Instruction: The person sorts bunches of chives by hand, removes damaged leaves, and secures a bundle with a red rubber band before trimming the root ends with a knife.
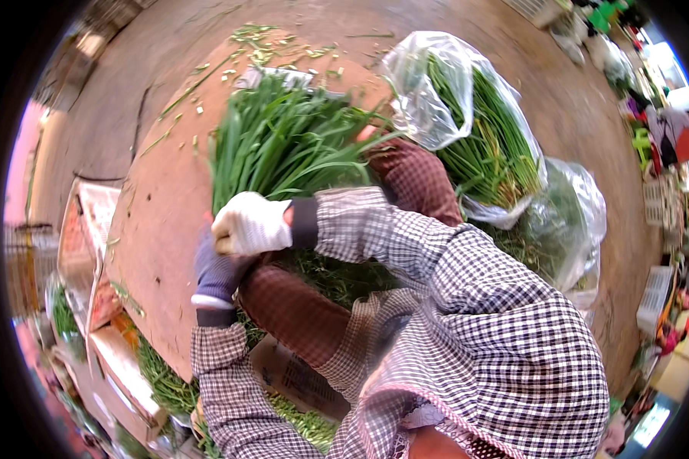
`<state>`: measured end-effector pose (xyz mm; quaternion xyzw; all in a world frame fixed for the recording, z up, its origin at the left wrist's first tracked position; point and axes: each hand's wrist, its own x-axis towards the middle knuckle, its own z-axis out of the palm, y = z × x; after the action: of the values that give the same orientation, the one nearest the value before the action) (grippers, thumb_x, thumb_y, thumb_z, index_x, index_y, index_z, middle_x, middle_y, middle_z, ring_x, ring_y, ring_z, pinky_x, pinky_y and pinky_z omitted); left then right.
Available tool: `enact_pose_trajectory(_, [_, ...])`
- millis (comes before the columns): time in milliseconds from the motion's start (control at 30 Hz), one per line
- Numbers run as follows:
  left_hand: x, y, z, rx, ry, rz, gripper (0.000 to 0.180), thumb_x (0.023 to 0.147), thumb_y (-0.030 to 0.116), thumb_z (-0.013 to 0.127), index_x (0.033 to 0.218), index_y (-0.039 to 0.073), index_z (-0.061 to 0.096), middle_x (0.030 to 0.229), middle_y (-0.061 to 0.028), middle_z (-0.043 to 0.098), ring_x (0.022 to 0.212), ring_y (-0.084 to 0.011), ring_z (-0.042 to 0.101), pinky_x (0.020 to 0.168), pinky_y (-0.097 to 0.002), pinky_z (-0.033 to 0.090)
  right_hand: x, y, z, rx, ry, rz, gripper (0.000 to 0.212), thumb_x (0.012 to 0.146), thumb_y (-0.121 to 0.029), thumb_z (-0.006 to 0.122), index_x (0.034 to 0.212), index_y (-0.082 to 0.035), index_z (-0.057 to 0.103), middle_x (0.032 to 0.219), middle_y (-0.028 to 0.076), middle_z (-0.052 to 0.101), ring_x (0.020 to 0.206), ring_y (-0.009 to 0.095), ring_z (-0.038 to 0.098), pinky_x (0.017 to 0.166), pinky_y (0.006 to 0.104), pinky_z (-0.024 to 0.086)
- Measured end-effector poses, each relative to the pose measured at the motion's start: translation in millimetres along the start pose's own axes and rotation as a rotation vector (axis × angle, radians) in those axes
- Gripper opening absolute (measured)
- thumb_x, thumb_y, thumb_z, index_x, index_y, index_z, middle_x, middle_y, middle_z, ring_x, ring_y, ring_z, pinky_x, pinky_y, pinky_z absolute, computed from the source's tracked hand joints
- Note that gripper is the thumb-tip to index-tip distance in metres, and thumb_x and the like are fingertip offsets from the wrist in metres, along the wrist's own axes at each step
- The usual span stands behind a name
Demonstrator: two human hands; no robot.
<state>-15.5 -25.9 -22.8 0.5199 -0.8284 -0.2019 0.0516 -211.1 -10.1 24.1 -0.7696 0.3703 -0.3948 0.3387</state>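
A thick bundle of long, flat green stalks that look like garlic chives (283, 138) lies on a round brown board (149, 245). At its near left end, my right hand (253, 222), in a white knit glove, has its fingers curled in. Just below and touching it is my left hand (220, 268), in a grey-purple glove, fingers bent toward the right hand's fingertips. Both hands are closed together; whatever lies between the fingers is hidden. A flat whitish item (274, 77) shows partly under the bundle's far end.
To the right, a clear plastic bag (429, 92) holds more green stalks (490, 130); another clear bag (570, 222) lies behind it. Trimmed bits (256, 46) are scattered over the board's far edge. A cardboard box (302, 375) with cut greens beside it sits under my arms.
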Motion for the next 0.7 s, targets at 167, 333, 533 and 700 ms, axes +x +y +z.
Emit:
enact_pose_trajectory(167, [-8,-24,13,-0.298,0.082,-0.014,0.081,0.072,0.038,0.08,0.133,-0.003,0.044,0.115,-0.0182,0.061,0.106,-0.0306,0.061,0.089,-0.036,0.048,5,-11,-5,0.218,-0.067,0.058,0.018,0.08,-0.022,0.068,0.078,-0.004,0.07,0.069,0.016,0.064,0.065,0.028,0.065,0.063,0.0357,0.051])
enact_pose_trajectory(333, [-2,35,-25,-0.123,0.117,-0.019,0.058,0.07,0.043,0.077,0.115,0.01,0.059,0.102,-0.0159,0.063,0.099,-0.0377,0.059,0.082,-0.0463,0.048,9,10,-24,-0.062,0.023,-0.028,0.019,0.076,-0.012,0.064,0.093,-0.004,0.069,0.083,0.016,0.068,0.077,0.031,0.068,0.068,0.0371,0.055])
enact_pose_trajectory(533, [-12,33,-34,-0.088,0.203,-0.129,0.061,0.063,0.043,0.084,0.107,0.008,0.063,0.096,-0.0156,0.066,0.092,-0.0345,0.064,0.077,-0.0415,0.052,36,6,-4,-0.281,-0.154,-0.086,0.022,0.079,-0.023,0.069,0.094,-0.007,0.069,0.077,0.014,0.064,0.072,0.034,0.064,0.064,0.0408,0.052])
enact_pose_trajectory(700, [-16,26,-24,-0.081,0.266,-0.127,0.063,0.062,0.042,0.086,0.107,0.007,0.062,0.1,-0.0162,0.065,0.095,-0.0341,0.063,0.08,-0.0412,0.051,38,4,-4,-0.239,-0.142,-0.082,0.023,0.078,-0.025,0.071,0.093,-0.009,0.069,0.077,0.014,0.064,0.072,0.034,0.064,0.065,0.0405,0.052])
